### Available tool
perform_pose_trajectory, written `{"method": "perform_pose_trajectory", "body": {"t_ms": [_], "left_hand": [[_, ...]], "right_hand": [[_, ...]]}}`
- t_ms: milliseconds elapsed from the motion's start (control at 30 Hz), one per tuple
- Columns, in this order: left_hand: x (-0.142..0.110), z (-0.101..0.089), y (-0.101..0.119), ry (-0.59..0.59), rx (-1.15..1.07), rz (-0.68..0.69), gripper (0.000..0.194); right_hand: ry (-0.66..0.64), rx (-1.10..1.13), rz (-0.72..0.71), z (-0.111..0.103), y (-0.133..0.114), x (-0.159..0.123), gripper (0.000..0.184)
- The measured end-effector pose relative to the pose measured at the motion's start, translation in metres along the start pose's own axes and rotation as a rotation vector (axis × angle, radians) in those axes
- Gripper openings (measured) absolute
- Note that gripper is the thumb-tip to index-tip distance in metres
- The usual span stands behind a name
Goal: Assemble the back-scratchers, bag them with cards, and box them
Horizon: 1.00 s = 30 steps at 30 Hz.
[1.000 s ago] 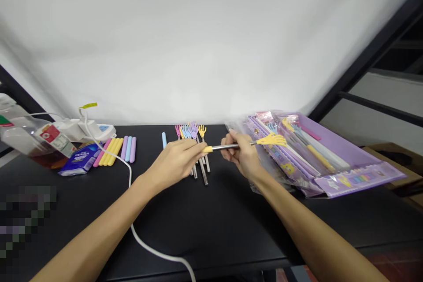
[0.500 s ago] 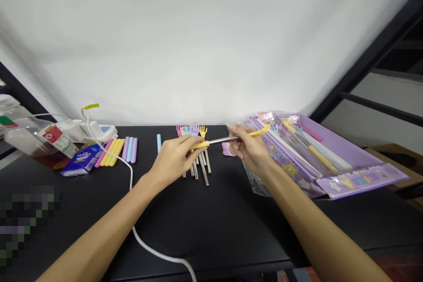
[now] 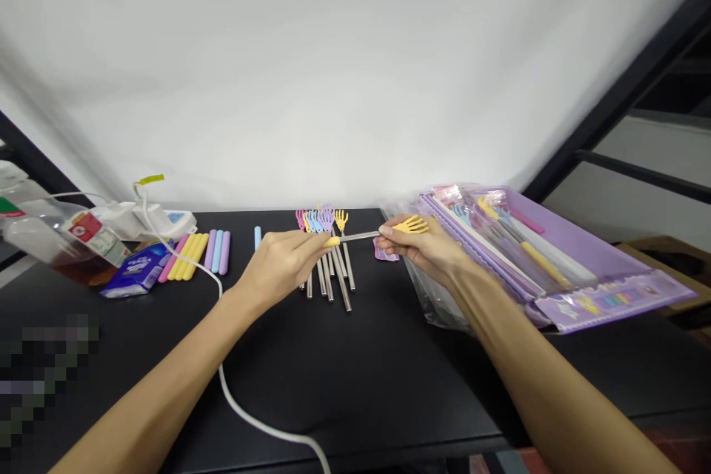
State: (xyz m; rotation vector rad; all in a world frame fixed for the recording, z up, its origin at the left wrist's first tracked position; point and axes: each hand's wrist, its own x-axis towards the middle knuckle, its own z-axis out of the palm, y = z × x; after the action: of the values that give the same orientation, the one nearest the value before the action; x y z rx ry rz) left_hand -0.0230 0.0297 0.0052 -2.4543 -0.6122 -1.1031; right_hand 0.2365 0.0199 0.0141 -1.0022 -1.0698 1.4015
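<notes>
Between my hands a yellow back scratcher (image 3: 359,236) lies nearly level, its metal rod showing in the middle. My left hand (image 3: 283,261) is closed round its yellow handle, most of which the fingers hide. With thumb and fingers my right hand (image 3: 418,243) pinches the rod just below the yellow claw-shaped head (image 3: 412,224). Behind and below the rod, several back scratcher rods (image 3: 329,274) with pink, blue, purple and yellow claw heads lie in a bunch on the black table (image 3: 355,370). A blue handle (image 3: 258,237) lies behind my left hand.
Pink, yellow, purple and blue handles (image 3: 192,255) lie in a row at left, beside a blue tissue pack (image 3: 135,269), a bottle (image 3: 72,237) and a power strip (image 3: 181,224). A white cable (image 3: 244,411) crosses the table. At right stands a purple box (image 3: 578,237) holding bagged back scratchers.
The yellow back scratcher has turned so its claw faces me with the fingers spread. Both hands have shifted slightly left, and my right hand's grip now sits close to the head.
</notes>
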Motion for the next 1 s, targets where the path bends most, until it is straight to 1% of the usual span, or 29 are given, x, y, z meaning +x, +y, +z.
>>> {"method": "perform_pose_trajectory", "body": {"t_ms": [67,133,200,267,333,400,467,533,600,700,767,833,933,1000], "left_hand": [[0.0,-0.001,0.002,-0.035,-0.065,-0.022,0.017],[0.002,-0.002,0.005,-0.077,-0.144,-0.075,0.02],[0.005,-0.005,0.008,-0.118,-0.255,-0.153,0.023],[0.007,-0.007,0.009,-0.184,-0.397,-0.257,0.031],[0.01,-0.01,0.01,-0.285,-0.544,-0.376,0.038],[0.011,-0.013,0.011,-0.387,-0.653,-0.467,0.041],[0.014,-0.015,0.012,-0.456,-0.682,-0.509,0.04],[0.017,-0.016,0.014,-0.481,-0.641,-0.498,0.038],[0.02,-0.015,0.016,-0.471,-0.577,-0.443,0.038],[0.021,-0.013,0.016,-0.408,-0.473,-0.312,0.037],[0.019,-0.01,0.013,-0.338,-0.4,-0.251,0.033],[0.015,-0.007,0.01,-0.255,-0.326,-0.227,0.029],[0.009,-0.001,0.011,-0.165,-0.192,-0.197,0.026],[0.007,0.003,0.014,-0.127,-0.117,-0.174,0.025]], "right_hand": [[-0.036,-0.038,-0.048,0.006,0.001,-0.002,0.031],[-0.07,-0.073,-0.119,0.011,0.0,-0.005,0.03],[-0.098,-0.117,-0.187,0.014,-0.001,-0.008,0.029],[-0.126,-0.166,-0.231,0.014,-0.002,-0.01,0.027],[-0.159,-0.205,-0.251,0.014,-0.003,-0.011,0.025],[-0.19,-0.223,-0.26,0.014,-0.003,-0.011,0.024],[-0.219,-0.234,-0.251,0.015,-0.002,-0.012,0.024],[-0.237,-0.235,-0.228,0.018,-0.002,-0.013,0.024],[-0.25,-0.223,-0.201,0.021,-0.003,-0.013,0.025],[-0.237,-0.175,-0.149,0.02,-0.005,-0.013,0.027],[-0.189,-0.119,-0.101,0.018,-0.005,-0.011,0.026],[-0.126,-0.028,-0.08,0.019,-0.002,-0.009,0.025],[-0.065,0.11,-0.121,0.027,0.007,-0.006,0.024],[-0.052,0.138,-0.152,0.035,0.013,-0.006,0.025]]}}
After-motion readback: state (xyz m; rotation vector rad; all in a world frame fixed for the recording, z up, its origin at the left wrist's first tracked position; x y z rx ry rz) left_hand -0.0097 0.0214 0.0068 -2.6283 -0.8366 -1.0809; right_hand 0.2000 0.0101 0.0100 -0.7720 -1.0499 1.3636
